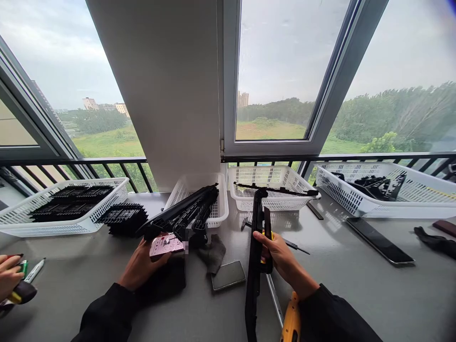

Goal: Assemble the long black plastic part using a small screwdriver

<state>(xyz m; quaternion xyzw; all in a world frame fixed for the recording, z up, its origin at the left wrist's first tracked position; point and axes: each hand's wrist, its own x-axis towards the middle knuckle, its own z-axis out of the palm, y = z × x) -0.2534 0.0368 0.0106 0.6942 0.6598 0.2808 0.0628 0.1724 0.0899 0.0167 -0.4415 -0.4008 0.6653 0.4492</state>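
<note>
Head view shows the right hand (pixel 276 254) closed around a long black plastic strip (pixel 255 266), gripped near mid-length and held upright, its upper end just below the middle white basket (pixel 276 190) and its lower end running out of frame. The left hand (pixel 142 263) rests on the grey table (pixel 356 285) with fingers curled around a small pink card (pixel 166 244), touching a bundle of black strips (pixel 185 213) that leans out of a second basket (pixel 203 197).

Risk, as a judgement: the strip is long and held at one point only, so its free upper end could swing into the crosspiece lying over the middle basket and knock it off. The leaning bundle could slide if the left hand nudges it. A yellow tool (pixel 291 323) lies just beside the right forearm and could be pushed off the table edge. Another person's hand (pixel 9 275) holds markers at far left, well apart.
</note>
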